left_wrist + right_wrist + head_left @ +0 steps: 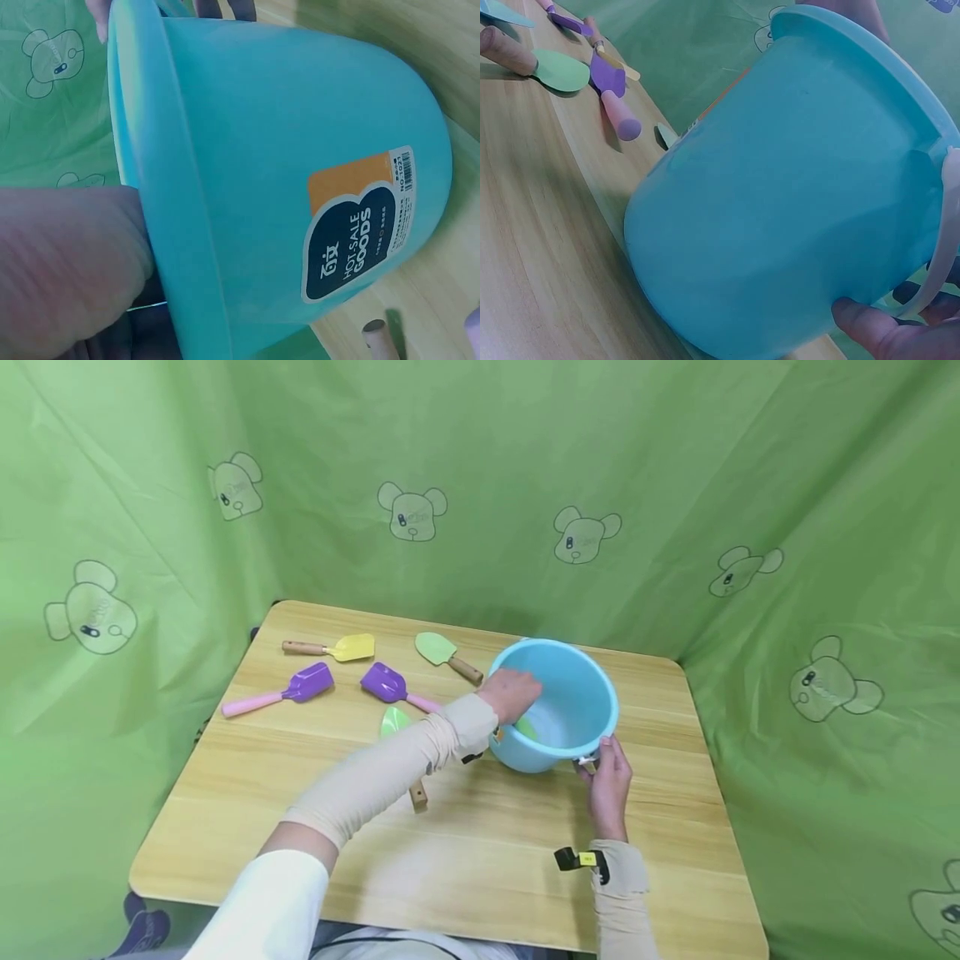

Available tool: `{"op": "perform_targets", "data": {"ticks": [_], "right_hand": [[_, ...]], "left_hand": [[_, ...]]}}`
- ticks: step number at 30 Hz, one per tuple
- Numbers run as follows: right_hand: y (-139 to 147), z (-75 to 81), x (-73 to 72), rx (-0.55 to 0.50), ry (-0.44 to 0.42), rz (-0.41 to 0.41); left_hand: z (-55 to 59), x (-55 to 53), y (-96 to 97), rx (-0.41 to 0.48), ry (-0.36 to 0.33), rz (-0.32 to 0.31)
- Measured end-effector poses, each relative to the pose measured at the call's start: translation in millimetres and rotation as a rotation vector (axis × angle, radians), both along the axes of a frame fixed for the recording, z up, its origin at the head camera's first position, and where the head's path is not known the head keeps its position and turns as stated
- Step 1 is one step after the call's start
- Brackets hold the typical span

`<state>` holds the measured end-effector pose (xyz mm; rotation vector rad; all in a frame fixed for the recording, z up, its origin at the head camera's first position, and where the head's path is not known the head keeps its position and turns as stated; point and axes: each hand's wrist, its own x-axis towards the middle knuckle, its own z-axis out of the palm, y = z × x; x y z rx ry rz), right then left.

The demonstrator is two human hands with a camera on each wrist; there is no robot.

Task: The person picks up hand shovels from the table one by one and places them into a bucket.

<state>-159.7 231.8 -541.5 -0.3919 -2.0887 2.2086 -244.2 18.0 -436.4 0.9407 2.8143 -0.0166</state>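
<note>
A light blue plastic bucket stands on the right half of the table, with a printed label on its side. My left hand reaches over its rim from the left, knuckles bent and fingertips hidden. Just below that hand, a small green piece shows inside the bucket; I cannot tell whether the fingers hold it. My right hand grips the bucket at its near right side by the white handle, the thumb against the outer wall.
Left of the bucket on the wooden table lie a yellow scoop, two purple scoops with pink handles, and a green trowel. Another green trowel is partly covered by my left arm. Green curtains surround the table.
</note>
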Motion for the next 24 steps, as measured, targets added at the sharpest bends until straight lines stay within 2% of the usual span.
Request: {"op": "perform_targets", "data": {"ticks": [7, 13, 19, 24], "right_hand": [[-1.9, 0.8, 0.7, 0.008, 0.008, -0.002], [-4.7, 0.1, -0.7, -0.007, 0.016, -0.002], [-5.9, -2.0, -1.8, -0.012, 0.014, 0.000], [-4.4, -2.1, -1.9, -0.033, 0.022, -0.011]], "left_hand": [[-2.4, -0.7, -1.8, 0.010, -0.022, 0.017], [2.4, 1.2, -12.0, 0.080, -0.021, 0.027], [10.5, 6.7, -38.6, 0.227, 0.035, 0.072], [4.3, 18.9, -72.7, 0.384, 0.086, 0.140]]}}
